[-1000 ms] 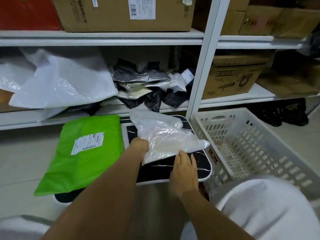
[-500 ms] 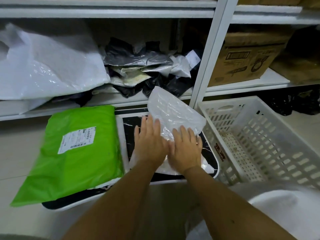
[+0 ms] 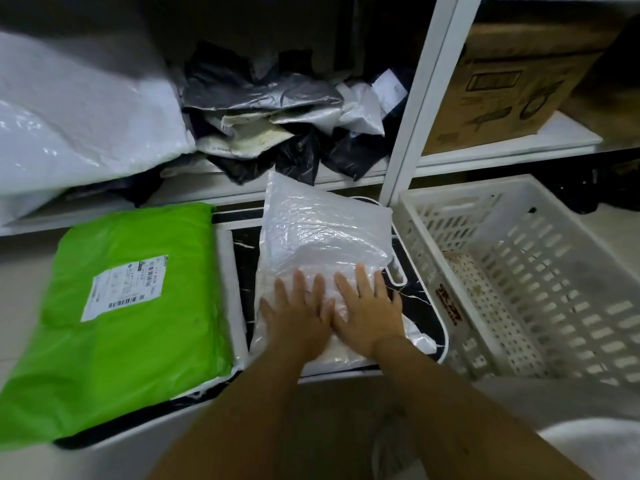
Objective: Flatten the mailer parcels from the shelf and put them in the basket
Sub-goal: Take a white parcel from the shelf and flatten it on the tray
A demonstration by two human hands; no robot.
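Crinkled clear plastic fills the space under your palms: the white mailer parcel (image 3: 322, 251) lies on the black marble-patterned board (image 3: 424, 306), its far end puffed and lifted toward the shelf edge (image 3: 221, 188). Your left hand (image 3: 298, 317) and right hand (image 3: 367, 306) sit side by side on its near half, fingers straight and spread, pressing flat and gripping nothing. Just to your left, a smooth green mailer (image 3: 131, 313) with a white printed label (image 3: 128, 289) covers that end of the board, its edge close beside the white parcel but apart from it. On your right, the white slotted basket (image 3: 519, 289) stands touching or nearly touching the board's rounded corner; its rim is higher than the board, and its floor seems bare, though the blur makes that hard to judge. Behind the parcel, a heap of black, grey and white poly bags (image 3: 284, 133) spills toward the shelf lip, with a large white bag (image 3: 83, 126) bulging on the left. A white shelf upright (image 3: 419, 109) rises between the heap and the basket, and a cardboard box (image 3: 502, 84) sits beyond it.
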